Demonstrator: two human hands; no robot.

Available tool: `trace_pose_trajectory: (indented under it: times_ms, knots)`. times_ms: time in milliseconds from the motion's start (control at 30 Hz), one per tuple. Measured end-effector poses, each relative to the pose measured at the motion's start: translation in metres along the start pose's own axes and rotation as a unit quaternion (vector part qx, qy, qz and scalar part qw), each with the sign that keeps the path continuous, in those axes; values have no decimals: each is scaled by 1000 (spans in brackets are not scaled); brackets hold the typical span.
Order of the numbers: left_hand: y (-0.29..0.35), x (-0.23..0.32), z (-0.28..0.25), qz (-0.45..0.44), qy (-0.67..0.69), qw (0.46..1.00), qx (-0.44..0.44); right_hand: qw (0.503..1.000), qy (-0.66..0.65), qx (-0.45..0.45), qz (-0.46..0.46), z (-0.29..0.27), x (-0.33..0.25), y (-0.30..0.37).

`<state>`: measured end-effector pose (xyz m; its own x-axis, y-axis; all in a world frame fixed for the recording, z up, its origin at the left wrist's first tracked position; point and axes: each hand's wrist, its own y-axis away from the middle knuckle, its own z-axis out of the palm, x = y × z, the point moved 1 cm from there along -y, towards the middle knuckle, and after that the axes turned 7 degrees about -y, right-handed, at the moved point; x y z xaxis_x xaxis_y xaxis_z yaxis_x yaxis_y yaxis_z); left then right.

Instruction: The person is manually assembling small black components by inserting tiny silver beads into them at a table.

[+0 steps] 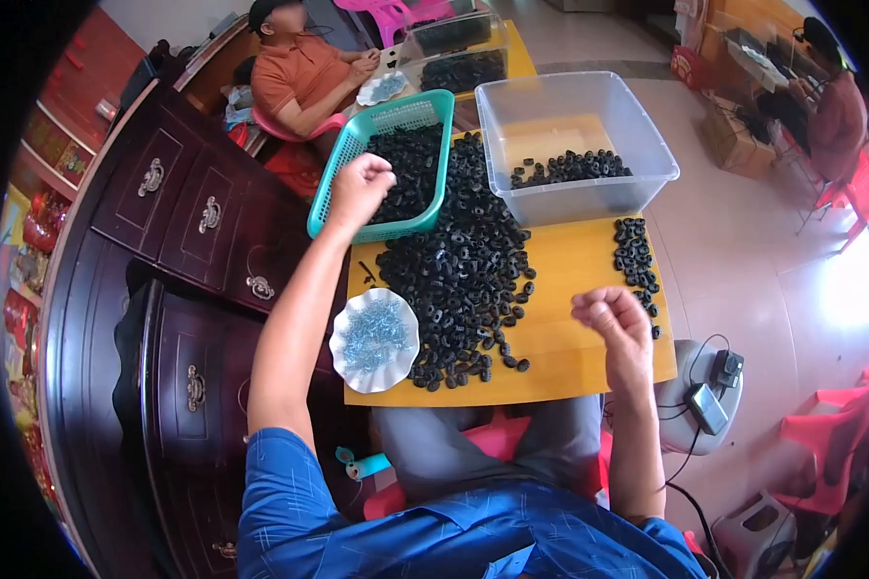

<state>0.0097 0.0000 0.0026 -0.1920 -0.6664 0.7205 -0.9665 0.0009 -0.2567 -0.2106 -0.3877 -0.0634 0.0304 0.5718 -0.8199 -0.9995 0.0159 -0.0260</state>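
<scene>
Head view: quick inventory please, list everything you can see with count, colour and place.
wooden table: one, yellow, centre
black rings: one big pile, mid-table; a small group at its right edge
teal basket: one, rear left, holds black rings
clear bin: one, rear right, some rings inside
white dish: one, front left, holds pale blue screws
dark cabinet: one, left
other people: one seated at top left, one at far right
left hand: over the teal basket, fingers bent
right hand: above bare table, fingers curled

Matt black rubbery rings (463, 261) lie on smooth yellow wood tabletop (570, 270) beside clear glossy plastic bin (647, 154).
</scene>
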Motion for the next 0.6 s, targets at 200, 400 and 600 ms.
trace_pose_trajectory:
  times_ms: [200,400,600]
  knots:
    - [-64,-55,-26,-46,-160,986,17,982,32,48,-178,24,-45,-68]
    - [-87,-7,6,107,-124,986,28,838,289,227,-404,5,-34,-136]
    - [-74,144,116,194,112,958,-180,827,279,353,-338,-41,-27,-178]
